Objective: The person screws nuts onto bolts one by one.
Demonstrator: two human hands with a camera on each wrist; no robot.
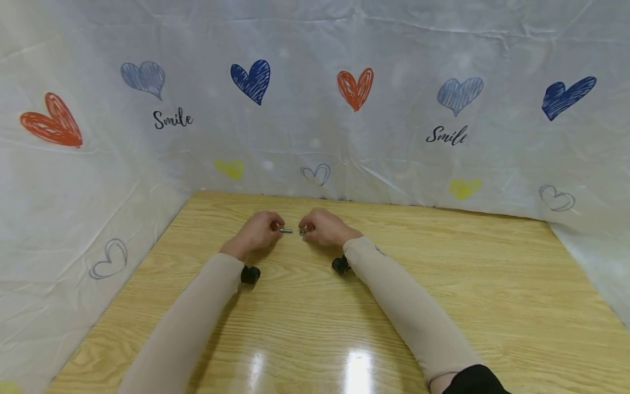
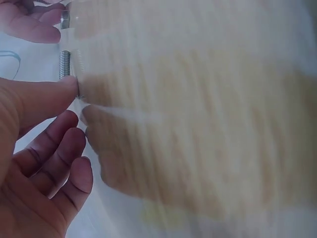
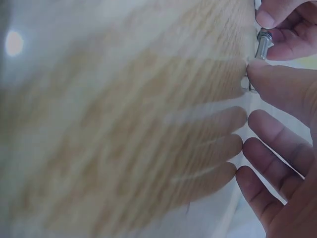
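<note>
My left hand (image 1: 256, 232) pinches a small metal bolt (image 1: 286, 231) between thumb and fingertips. In the left wrist view the bolt's threaded shank (image 2: 64, 63) sticks out past the thumb, pointing at the other hand. Facing it, my right hand (image 1: 326, 227) pinches a small metal nut (image 1: 302, 232), whose shiny side (image 2: 65, 20) shows beside the fingertips. A short gap separates bolt and nut. The right wrist view shows the bolt (image 3: 264, 45) from the other side, near my right thumb (image 3: 277, 84). Both hands are low over the tabletop; their other fingers are loosely bent.
The wood-grain table (image 1: 443, 295) is glossy and reflects the hands and lamps. A white sheet (image 1: 305, 131) printed with hearts and "Smile" hangs behind the table and along its sides. A black wrist camera (image 1: 250, 274) sits at the left cuff, another (image 1: 340, 266) at the right.
</note>
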